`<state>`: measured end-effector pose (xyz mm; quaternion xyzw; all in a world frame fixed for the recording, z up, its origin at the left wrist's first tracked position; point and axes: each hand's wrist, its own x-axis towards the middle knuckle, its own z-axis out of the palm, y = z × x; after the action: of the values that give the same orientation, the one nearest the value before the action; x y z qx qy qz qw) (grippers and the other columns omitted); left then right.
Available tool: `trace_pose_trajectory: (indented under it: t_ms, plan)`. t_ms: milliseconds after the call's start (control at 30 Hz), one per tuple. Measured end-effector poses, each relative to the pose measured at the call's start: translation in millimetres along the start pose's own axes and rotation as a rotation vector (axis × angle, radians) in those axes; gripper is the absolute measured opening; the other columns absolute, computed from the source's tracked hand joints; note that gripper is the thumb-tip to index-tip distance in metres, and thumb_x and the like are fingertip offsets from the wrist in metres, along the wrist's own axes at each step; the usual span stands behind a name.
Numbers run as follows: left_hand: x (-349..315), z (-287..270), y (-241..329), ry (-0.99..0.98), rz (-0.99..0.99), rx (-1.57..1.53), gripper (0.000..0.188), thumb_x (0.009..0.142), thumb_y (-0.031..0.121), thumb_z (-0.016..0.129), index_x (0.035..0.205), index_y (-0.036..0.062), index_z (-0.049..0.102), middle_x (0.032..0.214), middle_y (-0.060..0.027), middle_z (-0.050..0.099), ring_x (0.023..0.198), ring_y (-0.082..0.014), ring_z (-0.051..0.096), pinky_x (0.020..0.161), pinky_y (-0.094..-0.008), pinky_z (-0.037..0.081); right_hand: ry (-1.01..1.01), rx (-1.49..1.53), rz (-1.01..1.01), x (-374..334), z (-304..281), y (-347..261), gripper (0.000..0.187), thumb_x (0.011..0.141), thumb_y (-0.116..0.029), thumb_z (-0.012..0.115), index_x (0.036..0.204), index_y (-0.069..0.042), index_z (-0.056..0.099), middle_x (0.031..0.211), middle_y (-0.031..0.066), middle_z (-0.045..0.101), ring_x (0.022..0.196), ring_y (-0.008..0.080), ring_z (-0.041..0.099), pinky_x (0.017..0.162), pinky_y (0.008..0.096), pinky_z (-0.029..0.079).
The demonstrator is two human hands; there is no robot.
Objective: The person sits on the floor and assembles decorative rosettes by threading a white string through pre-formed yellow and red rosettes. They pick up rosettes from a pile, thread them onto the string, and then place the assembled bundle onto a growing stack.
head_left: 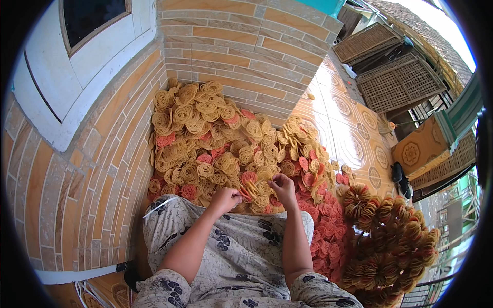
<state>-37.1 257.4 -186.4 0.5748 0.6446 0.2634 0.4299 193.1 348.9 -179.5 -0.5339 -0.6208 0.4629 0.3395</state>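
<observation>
"Where are the hands?"

"Close together above the lap. The right hand (284, 190) has thumb and finger pressed together, seemingly pinching the rim of a yellow disc (265, 173). The left hand (224, 201) is curled, its fingertips at a short row (247, 192) of pink and yellow discs; whether it grips them, I can't tell."

"So the row sits between the two?"

"Yes, just beyond the lap, over the near edge of the yellow pile (205, 136)."

"What might go wrong?"

"The discs look thin and lacy, so I'd judge them brittle: too hard a pinch could crack a rim. A slack left hand could let the row slide apart into the pile, where loose pieces would be hard to pick out."

"And further out?"

"Pink discs (324, 233) heap by the right knee, with the big bundle (390, 246) just beside them. A swing of the right elbow might knock that. The pile leans up against the wall (221, 56); a nudge at its foot could send discs slipping down toward the dress (241, 251)."
</observation>
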Motion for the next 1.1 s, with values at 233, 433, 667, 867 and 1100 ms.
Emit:
trace_pose_trajectory:
  t_ms: [233, 433, 667, 867, 1100]
  plan:
    - [5, 4, -7, 0.003, 0.016, -0.006, 0.019, 0.087, 0.027, 0.065, 0.093, 0.0119, 0.073, 0.08, -0.0018, 0.073, 0.073, -0.0189, 0.069, 0.068, -0.0346, 0.051, -0.128, -0.027, -0.174, 3, 5, 14, 0.017, 0.084, 0.006, 0.057, 0.097, -0.002, 0.063, 0.092, 0.008, 0.067, 0.078, 0.0124, 0.062, 0.066, 0.0281, 0.049]
    - [4, 8, -6, -0.002, 0.019, 0.064, 0.019, 0.087, 0.023, 0.066, 0.093, 0.0077, 0.073, 0.079, -0.0074, 0.072, 0.07, -0.0203, 0.068, 0.066, -0.0338, 0.05, -0.08, -0.215, 0.102, 6, 6, 15, 0.028, 0.083, 0.0, 0.061, 0.111, -0.002, 0.059, 0.113, 0.0138, 0.062, 0.093, 0.0231, 0.063, 0.08, 0.0309, 0.049]
    - [5, 5, -5, -0.042, -0.028, 0.057, 0.02, 0.087, 0.031, 0.064, 0.095, 0.0154, 0.073, 0.08, -0.0016, 0.073, 0.077, -0.0204, 0.069, 0.076, -0.0397, 0.048, 0.047, -0.616, -0.024, 7, 12, 45, 0.037, 0.072, -0.016, 0.077, 0.102, -0.002, 0.061, 0.091, 0.0175, 0.066, 0.085, 0.0361, 0.064, 0.077, 0.0402, 0.051]
    - [2, 4, -1, 0.014, 0.049, 0.042, 0.019, 0.088, 0.024, 0.065, 0.093, 0.0074, 0.073, 0.077, -0.0063, 0.072, 0.068, -0.0172, 0.068, 0.064, -0.0319, 0.05, 0.005, 0.087, 0.212, 13, -11, 32, 0.032, 0.077, -0.008, 0.078, 0.095, -0.003, 0.053, 0.08, 0.0009, 0.06, 0.071, 0.0086, 0.054, 0.061, 0.0247, 0.044]
    - [1, 3, 3, -0.043, 0.035, 0.017, 0.02, 0.089, 0.023, 0.064, 0.097, 0.0069, 0.072, 0.081, -0.0046, 0.073, 0.071, -0.0159, 0.068, 0.066, -0.031, 0.051, -0.08, 0.4, 0.188, 1, -6, 3, 0.028, 0.084, -0.002, 0.072, 0.096, -0.006, 0.047, 0.083, 0.0017, 0.062, 0.075, 0.0075, 0.057, 0.067, 0.0215, 0.046]
